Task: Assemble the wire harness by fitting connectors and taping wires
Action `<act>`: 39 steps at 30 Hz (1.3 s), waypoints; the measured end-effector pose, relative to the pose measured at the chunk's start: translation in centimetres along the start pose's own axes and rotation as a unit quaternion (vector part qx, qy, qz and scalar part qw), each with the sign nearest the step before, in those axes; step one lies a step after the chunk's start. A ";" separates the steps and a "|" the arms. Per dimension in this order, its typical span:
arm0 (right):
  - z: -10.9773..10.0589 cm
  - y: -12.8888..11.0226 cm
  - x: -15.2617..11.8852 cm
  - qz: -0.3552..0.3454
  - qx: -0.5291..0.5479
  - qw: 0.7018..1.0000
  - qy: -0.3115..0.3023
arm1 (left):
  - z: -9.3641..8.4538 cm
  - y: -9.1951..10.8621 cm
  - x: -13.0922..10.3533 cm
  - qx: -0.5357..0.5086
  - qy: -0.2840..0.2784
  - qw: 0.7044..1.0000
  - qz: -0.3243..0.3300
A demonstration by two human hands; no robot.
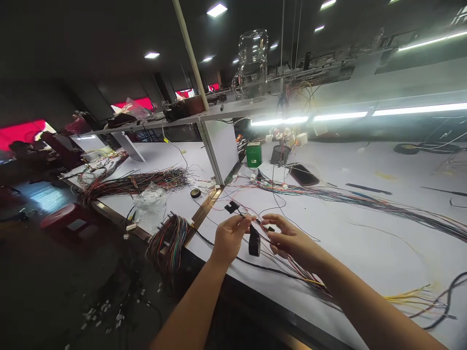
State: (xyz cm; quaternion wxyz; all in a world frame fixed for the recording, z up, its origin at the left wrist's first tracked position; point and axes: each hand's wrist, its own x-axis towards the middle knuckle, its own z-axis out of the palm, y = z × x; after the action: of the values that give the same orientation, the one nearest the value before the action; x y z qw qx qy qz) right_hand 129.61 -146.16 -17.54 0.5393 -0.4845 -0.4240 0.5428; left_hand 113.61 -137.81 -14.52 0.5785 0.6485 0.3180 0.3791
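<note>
My left hand (230,237) is closed in a pinch on a thin wire harness, with a black connector (231,207) sticking out beyond the fingertips. A roll of black electrical tape (254,244) hangs just beside that pinch, its strip running up to the wires. To the right, my right hand (292,239) has its fingers curved and apart around the wires, close to a small black piece (270,228). Dark red and black wires (295,267) trail from between the hands under my right forearm. Part of the harness is hidden by the fingers.
Wire bundles (171,238) hang over the bench edge at left; more wires (343,197) cross the white bench at right. A phone (304,174), a green box (254,155) and another tape roll (195,193) lie farther back. A shelf post (215,155) rises behind my hands.
</note>
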 end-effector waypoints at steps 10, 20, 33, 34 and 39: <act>1.7 2.7 0.3 -0.191 -0.177 0.943 0.207 | 1.6 -2.0 -0.1 -0.177 0.114 0.975 -0.070; 1.1 3.3 -0.1 0.051 0.024 0.987 0.151 | 3.6 -3.8 -1.6 -0.242 0.055 0.964 -0.095; 0.6 2.1 -2.0 -0.260 -0.377 0.888 0.041 | 2.1 -2.0 0.2 -0.048 0.032 0.989 -0.135; 0.7 2.5 -1.9 -0.268 -0.376 0.885 0.061 | 2.1 -2.2 0.1 -0.067 0.042 0.985 -0.152; -0.7 4.4 -1.7 -0.034 -0.124 0.965 0.227 | 2.3 -3.4 -0.6 -0.152 0.073 0.979 -0.113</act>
State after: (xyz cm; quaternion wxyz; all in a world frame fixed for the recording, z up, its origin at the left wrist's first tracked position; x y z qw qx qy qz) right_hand 129.44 -148.18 -21.82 0.5752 -0.6437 -0.3708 0.3424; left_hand 115.38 -139.05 -18.11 0.6846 0.4836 0.3692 0.4014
